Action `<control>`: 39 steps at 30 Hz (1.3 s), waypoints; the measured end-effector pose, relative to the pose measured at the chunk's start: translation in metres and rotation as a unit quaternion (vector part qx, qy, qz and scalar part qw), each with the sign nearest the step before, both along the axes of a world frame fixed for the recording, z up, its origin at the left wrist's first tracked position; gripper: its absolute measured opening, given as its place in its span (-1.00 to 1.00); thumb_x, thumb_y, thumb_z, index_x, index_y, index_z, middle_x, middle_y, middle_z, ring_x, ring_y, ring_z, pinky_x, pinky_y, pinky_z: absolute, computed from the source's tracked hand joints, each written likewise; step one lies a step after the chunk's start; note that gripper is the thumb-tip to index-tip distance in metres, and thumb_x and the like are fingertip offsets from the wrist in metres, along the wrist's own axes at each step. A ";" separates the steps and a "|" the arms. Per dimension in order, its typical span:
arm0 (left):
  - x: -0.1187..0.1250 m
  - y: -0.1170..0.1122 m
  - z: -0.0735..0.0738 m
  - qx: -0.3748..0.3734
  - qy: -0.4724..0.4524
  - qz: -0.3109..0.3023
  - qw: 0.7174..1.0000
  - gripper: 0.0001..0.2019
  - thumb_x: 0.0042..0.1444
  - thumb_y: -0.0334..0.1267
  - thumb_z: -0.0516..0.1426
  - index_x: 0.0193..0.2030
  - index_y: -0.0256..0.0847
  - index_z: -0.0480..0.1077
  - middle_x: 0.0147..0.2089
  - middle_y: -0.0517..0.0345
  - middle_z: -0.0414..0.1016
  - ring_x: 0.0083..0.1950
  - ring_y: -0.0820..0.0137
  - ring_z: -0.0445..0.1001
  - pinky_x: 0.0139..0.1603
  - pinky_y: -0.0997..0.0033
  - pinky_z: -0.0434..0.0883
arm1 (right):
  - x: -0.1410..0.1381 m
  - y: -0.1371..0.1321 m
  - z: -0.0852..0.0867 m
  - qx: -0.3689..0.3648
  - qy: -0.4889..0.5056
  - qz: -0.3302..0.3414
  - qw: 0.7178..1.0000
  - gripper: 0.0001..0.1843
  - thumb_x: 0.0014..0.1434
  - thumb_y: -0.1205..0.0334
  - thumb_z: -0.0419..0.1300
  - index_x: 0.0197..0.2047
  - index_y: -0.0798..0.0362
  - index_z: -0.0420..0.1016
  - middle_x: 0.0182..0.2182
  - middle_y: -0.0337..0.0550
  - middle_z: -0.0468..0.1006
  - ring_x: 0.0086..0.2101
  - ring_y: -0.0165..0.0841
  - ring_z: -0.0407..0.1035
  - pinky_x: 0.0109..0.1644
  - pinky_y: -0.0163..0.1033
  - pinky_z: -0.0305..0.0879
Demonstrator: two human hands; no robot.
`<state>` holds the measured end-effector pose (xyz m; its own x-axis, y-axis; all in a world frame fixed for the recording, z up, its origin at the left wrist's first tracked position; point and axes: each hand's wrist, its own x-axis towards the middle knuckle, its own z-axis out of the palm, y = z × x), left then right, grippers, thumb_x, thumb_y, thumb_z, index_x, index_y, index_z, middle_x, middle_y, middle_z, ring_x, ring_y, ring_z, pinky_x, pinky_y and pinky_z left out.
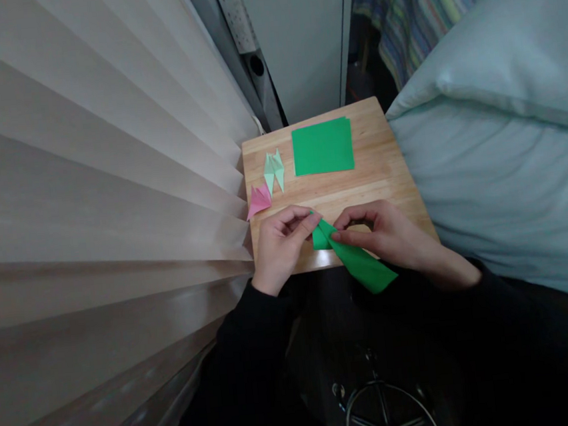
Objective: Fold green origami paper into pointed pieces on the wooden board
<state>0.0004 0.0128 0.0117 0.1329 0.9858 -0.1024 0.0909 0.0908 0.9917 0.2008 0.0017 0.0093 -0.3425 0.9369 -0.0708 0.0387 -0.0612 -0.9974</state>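
Note:
A partly folded sheet of green origami paper point(364, 265) is held up over the near edge of the small wooden table point(376, 184). My left hand point(286, 239) pinches its upper left corner between thumb and fingers. My right hand point(386, 233) grips the paper a little farther right, thumb and index finger closed on a folded edge. The long loose end slants down to the right, past the table's edge. Beyond my left hand lie a pink folded paper piece point(259, 200) and a pale green folded paper piece point(274, 172).
A stack of green paper sheets point(322, 146) rests at the table's far side. A pleated curtain point(111, 189) borders the left, bedding point(501, 172) the right. A pale cabinet point(302, 44) stands behind the table. Below is a wheeled chair base point(383, 411).

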 end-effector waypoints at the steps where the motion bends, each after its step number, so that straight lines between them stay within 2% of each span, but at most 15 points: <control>1: 0.000 0.000 0.000 0.004 0.003 0.004 1.000 -0.77 0.11 -0.05 0.38 -0.34 -0.17 0.61 -0.40 0.18 0.61 -0.43 0.45 0.51 -0.38 0.46 0.47 | 0.000 0.000 0.000 0.004 -0.004 -0.002 1.000 -0.88 0.16 0.19 0.38 -0.41 -0.01 0.70 -0.48 -0.27 0.66 -0.45 -0.38 0.44 -0.32 -0.26 0.34; 11: 0.001 -0.001 -0.002 0.023 -0.004 0.029 0.999 -0.81 0.08 -0.10 0.41 -0.34 -0.16 0.62 -0.37 0.17 0.63 -0.38 0.45 0.55 -0.29 0.45 0.52 | -0.003 -0.004 0.004 0.028 -0.019 -0.037 0.999 -0.83 0.19 0.15 0.38 -0.42 0.01 0.66 -0.48 -0.25 0.64 -0.45 -0.36 0.44 -0.31 -0.24 0.32; 17: -0.003 0.002 -0.004 0.020 -0.034 0.057 0.998 -0.74 0.11 -0.01 0.39 -0.34 -0.17 0.58 -0.46 0.20 0.55 -0.43 0.47 0.50 -0.31 0.43 0.50 | -0.002 -0.005 0.001 0.053 -0.050 -0.026 0.997 -0.84 0.21 0.17 0.36 -0.41 -0.02 0.65 -0.46 -0.24 0.65 -0.42 -0.33 0.46 -0.29 -0.21 0.33; 20: -0.005 0.003 -0.002 0.035 -0.023 0.044 0.998 -0.73 0.16 0.01 0.35 -0.28 -0.17 0.60 -0.37 0.15 0.59 -0.35 0.44 0.53 -0.24 0.41 0.52 | -0.003 -0.005 0.002 0.077 -0.062 -0.045 0.994 -0.82 0.23 0.20 0.35 -0.43 -0.04 0.62 -0.46 -0.23 0.64 -0.41 -0.30 0.46 -0.26 -0.17 0.32; 23: -0.003 0.002 0.002 0.050 0.012 0.009 0.999 -0.76 0.12 -0.04 0.38 -0.25 -0.17 0.62 -0.28 0.11 0.64 -0.28 0.41 0.58 -0.21 0.42 0.52 | -0.003 -0.005 0.004 0.113 -0.075 -0.060 0.989 -0.81 0.22 0.22 0.35 -0.44 -0.05 0.60 -0.47 -0.22 0.61 -0.43 -0.30 0.42 -0.26 -0.15 0.29; 26: 0.000 0.001 0.004 0.065 0.038 -0.001 0.997 -0.76 0.06 -0.07 0.42 -0.32 -0.19 0.60 -0.31 0.12 0.64 -0.27 0.38 0.59 -0.24 0.43 0.51 | -0.003 -0.004 0.004 0.149 -0.093 -0.061 0.982 -0.82 0.22 0.26 0.34 -0.44 -0.05 0.58 -0.47 -0.21 0.58 -0.41 -0.30 0.42 -0.25 -0.16 0.26; 32: 0.001 0.001 0.003 0.079 0.054 -0.004 0.995 -0.77 0.09 -0.08 0.39 -0.35 -0.20 0.58 -0.34 0.14 0.62 -0.28 0.38 0.59 -0.23 0.41 0.53 | -0.001 -0.002 0.001 0.210 -0.146 -0.037 0.966 -0.85 0.23 0.36 0.29 -0.39 0.00 0.52 -0.45 -0.20 0.58 -0.38 -0.32 0.42 -0.22 -0.18 0.25; 35: 0.000 0.000 0.003 0.080 0.046 -0.003 0.996 -0.80 0.10 -0.11 0.38 -0.35 -0.19 0.58 -0.34 0.15 0.62 -0.28 0.39 0.58 -0.21 0.41 0.53 | -0.001 -0.002 0.002 0.214 -0.150 -0.030 0.965 -0.84 0.23 0.37 0.28 -0.39 0.00 0.50 -0.45 -0.21 0.57 -0.39 -0.34 0.41 -0.22 -0.18 0.25; 39: 0.000 -0.001 0.004 0.087 0.040 0.001 0.995 -0.85 0.13 -0.16 0.36 -0.35 -0.18 0.59 -0.34 0.16 0.61 -0.28 0.40 0.55 -0.21 0.42 0.50 | -0.001 -0.003 0.007 0.185 -0.139 -0.016 0.973 -0.83 0.24 0.34 0.28 -0.40 -0.01 0.48 -0.46 -0.23 0.56 -0.40 -0.34 0.39 -0.23 -0.18 0.26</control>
